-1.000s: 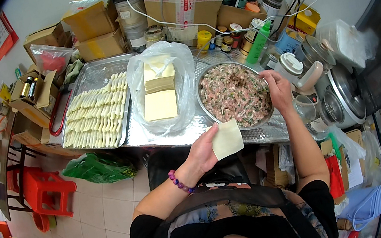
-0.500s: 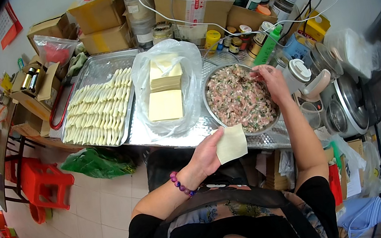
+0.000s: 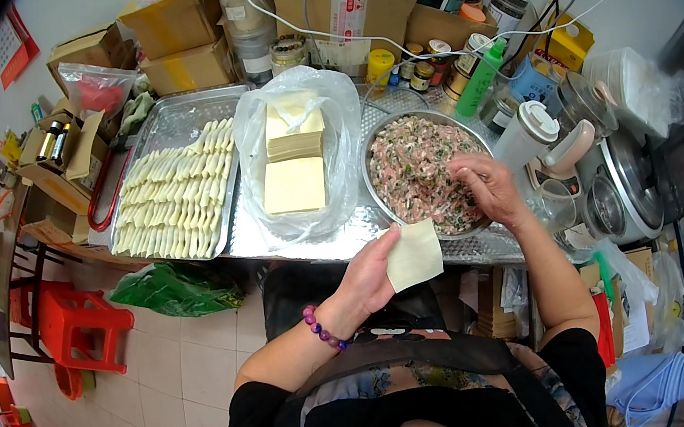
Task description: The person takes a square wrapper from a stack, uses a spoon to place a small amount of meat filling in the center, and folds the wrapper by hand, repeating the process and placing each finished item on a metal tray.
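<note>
The wrapper (image 3: 415, 255), a pale, thin square of dough, is in the left hand (image 3: 368, 279), just on the person's side of the bowl (image 3: 369, 184) and by the near edge of the table (image 3: 332, 249). The left hand grips it by its left side, thumb on top. The bowl, round and metal, is well filled with pinkish minced meat (image 3: 411, 153) flecked with green. The right hand (image 3: 490, 186) is over the right part of the bowl with its fingers bent down toward the meat; whether they grasp anything cannot be told. Left of the bowl, an open clear plastic bag (image 3: 254, 138) contains 2 stacks of square wrappers, the far stack (image 3: 295, 142) and the near stack (image 3: 294, 187). Further left, a metal tray (image 3: 170, 115) bears close rows of pale folded dumplings (image 3: 171, 196), its far end bare. A cardboard box (image 3: 83, 177) at the left holds small bottles. The held wrapper has sides nearly equal, so no long axis stands out; its free edge faces right, and its far edge rises slightly toward the right. Its left margin is covered by the thumb, and the fingers under it are hidden. The right hand blocks part of the meat and the bowl's right rim.
</note>
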{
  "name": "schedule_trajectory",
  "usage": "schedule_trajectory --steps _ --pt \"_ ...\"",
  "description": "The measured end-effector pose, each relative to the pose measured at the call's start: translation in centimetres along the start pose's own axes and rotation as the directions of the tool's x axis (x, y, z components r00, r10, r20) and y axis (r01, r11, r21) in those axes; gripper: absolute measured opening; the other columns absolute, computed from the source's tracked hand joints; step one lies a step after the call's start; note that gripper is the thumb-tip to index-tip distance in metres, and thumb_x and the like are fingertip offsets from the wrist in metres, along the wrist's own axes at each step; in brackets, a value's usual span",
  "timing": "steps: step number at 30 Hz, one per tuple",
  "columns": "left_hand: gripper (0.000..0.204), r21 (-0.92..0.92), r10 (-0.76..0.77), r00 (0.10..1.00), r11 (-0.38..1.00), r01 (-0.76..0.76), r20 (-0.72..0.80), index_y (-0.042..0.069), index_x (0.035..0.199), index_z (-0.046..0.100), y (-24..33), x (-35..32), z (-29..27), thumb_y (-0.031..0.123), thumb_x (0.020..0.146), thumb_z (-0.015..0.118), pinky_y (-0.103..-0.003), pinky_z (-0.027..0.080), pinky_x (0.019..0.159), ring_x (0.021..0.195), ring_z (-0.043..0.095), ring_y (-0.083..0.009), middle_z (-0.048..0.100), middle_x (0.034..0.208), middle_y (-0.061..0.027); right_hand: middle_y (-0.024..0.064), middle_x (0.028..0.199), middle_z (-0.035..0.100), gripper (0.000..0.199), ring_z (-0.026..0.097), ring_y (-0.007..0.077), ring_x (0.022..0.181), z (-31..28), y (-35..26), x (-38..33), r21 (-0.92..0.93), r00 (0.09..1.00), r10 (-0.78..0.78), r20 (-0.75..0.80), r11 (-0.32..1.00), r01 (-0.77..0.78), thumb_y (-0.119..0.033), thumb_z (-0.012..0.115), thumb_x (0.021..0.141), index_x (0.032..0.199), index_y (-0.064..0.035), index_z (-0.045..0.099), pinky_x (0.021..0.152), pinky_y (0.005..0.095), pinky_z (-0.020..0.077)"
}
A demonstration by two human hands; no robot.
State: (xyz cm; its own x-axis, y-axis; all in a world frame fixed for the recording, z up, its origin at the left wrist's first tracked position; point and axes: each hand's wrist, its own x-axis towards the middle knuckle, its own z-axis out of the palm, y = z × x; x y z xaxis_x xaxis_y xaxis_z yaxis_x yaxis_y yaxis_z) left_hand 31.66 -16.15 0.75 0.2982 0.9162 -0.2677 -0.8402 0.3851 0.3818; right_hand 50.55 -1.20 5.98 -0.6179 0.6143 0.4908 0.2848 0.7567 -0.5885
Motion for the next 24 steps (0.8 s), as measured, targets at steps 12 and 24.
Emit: schedule_trajectory --steps 12,24 --pt "0.042 -0.009 -0.013 1.000 1.000 0.013 -0.004 -0.003 0.126 0.044 0.1 -0.3 0.1 0.028 0.099 0.036 -0.039 0.045 0.095 0.109 0.056 -0.0253 0.055 0.120 -0.0139 0.0094 0.088 0.065 0.029 0.060 0.0180 0.083 0.1 4.7 5.3 0.041 0.938 0.279 -0.207 0.960 -0.277 -0.023 0.049 0.093 0.093 0.0026 0.063 0.078 0.0281 0.0441" --pt "0.042 0.002 0.001 1.000 1.000 -0.001 0.008 -0.003 0.127 0.044 0.0 -0.2 0.4 0.027 0.099 0.034 -0.039 0.045 0.094 0.109 0.056 -0.0248 0.055 0.121 -0.0134 0.0071 0.090 0.066 0.031 0.059 0.0140 0.083 0.6 4.0 6.7 0.317 0.922 0.364 0.133 0.866 -0.388 -0.025 0.050 0.093 0.094 0.0021 0.065 0.077 0.0258 0.0450"
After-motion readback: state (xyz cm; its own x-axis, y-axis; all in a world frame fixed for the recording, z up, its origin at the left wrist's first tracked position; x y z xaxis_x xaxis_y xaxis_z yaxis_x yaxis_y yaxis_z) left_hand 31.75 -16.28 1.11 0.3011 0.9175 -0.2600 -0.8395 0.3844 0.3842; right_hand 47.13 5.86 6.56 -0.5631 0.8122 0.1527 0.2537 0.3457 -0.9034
